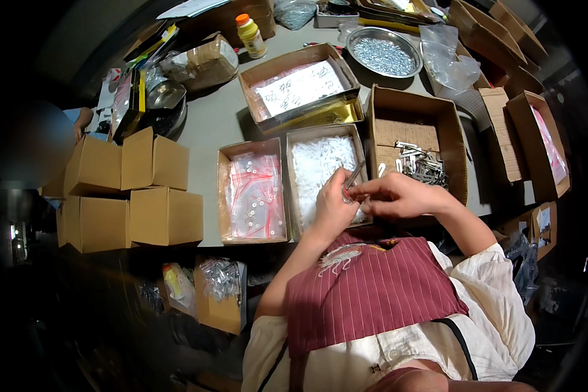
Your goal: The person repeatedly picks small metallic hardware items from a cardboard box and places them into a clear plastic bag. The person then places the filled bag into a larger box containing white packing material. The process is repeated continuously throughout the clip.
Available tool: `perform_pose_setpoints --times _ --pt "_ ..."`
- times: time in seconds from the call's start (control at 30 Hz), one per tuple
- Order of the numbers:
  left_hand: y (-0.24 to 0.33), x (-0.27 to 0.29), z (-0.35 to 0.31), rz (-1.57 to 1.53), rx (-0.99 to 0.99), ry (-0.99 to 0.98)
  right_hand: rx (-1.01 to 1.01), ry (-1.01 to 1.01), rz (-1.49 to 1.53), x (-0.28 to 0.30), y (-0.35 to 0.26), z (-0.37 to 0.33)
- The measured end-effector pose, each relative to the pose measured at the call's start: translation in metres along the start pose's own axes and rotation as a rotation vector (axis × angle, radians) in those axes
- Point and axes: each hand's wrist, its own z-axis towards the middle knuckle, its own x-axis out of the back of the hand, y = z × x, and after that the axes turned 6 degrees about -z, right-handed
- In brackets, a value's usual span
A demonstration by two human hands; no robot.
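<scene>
Both my hands meet over the near right corner of a cardboard box of small white pieces [321, 157]. My left hand [333, 208] is closed around a slim metal piece [355, 174] that sticks up past the thumb. Close against it, my right hand [404, 196] has its fingertips pinched together; what they hold is hidden. A bit of red shows between the hands. Beyond my right hand is a deeper carton [452, 121] with a heap of flat metal pieces [422, 164]. To the left, a shallow box [223, 196] contains clear red-edged bags [255, 171] and small round pieces.
Farther back stand a box with a written white sheet [298, 89], a metal bowl of small shiny parts [384, 55] and a yellow bottle [251, 38]. Open cartons [101, 219] cluster at the left, where another person's arm [83, 121] shows. More cartons [536, 147] line the right.
</scene>
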Motion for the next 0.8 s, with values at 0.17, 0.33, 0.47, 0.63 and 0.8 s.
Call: perform_pose_setpoints --times 0.17,0.33,0.47,0.63,0.8 --pt "0.009 0.010 -0.003 0.030 -0.142 -0.046 0.059 -0.069 -0.660 -0.001 -0.009 0.006" --pt "0.012 0.024 -0.006 -0.193 -0.015 -0.060 0.188 -0.011 -0.785 -0.001 -0.023 0.008" --pt "0.029 0.035 -0.009 -0.242 -0.118 -0.085 0.398 0.103 -0.897 -0.003 -0.042 0.018" --pt "0.046 0.049 -0.009 -0.169 -0.165 0.012 0.604 0.235 -0.998 -0.008 -0.060 0.033" --pt "0.062 0.067 -0.020 0.057 -0.265 0.266 0.544 0.299 -0.769 -0.005 -0.069 0.052"
